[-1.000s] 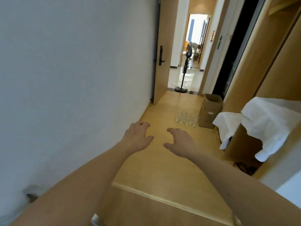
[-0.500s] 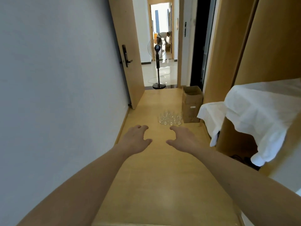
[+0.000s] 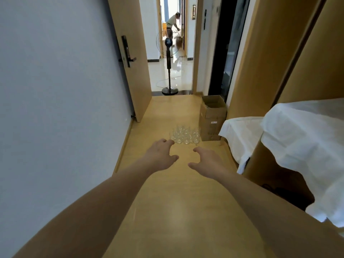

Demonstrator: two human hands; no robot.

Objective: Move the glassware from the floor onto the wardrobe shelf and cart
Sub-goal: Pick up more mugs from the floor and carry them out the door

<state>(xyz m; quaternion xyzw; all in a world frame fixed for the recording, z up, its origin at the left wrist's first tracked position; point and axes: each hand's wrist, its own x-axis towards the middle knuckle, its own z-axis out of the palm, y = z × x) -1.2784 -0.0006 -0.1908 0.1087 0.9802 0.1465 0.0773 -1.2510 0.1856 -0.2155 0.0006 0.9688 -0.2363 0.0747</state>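
Wooden floor (image 3: 167, 211), clustered glassware (image 3: 185, 135), cardboard box (image 3: 213, 118)

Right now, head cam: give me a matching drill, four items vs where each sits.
Items:
1. glasses
2. cardboard box
3. standing fan
4. white cloth

Places:
A. beyond the doorway, on the glossy tiled floor
B. draped over the furniture at right
C. clustered on the wooden floor, ahead of both hands
D. on the floor, right of the glassware, flaps open

Pairs: 1-C, 2-D, 3-A, 4-B
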